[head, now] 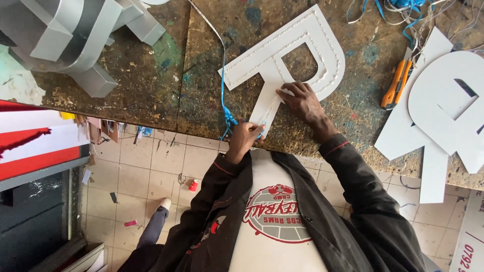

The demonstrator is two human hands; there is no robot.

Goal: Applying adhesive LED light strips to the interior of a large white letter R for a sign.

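Note:
A white flat letter panel [302,38] lies on the paint-stained wooden workbench [151,85], with rows of small studs along its edges. My right hand [302,100] presses flat on the panel where its legs meet. My left hand [244,138] is at the table's near edge, at the foot of the panel's long leg, fingers pinched on a blue wire [223,85]. The wire runs up across the bench beside the panel and bunches in a knot by my left hand.
An orange utility knife [396,83] lies right of the panel, beside large white cut-out letters [443,100]. Grey metal channel letters [75,35] stand at the back left. Tangled blue and white wires [403,10] sit at the back. Below is a tiled floor [151,166] with scraps and a red and white board [35,146].

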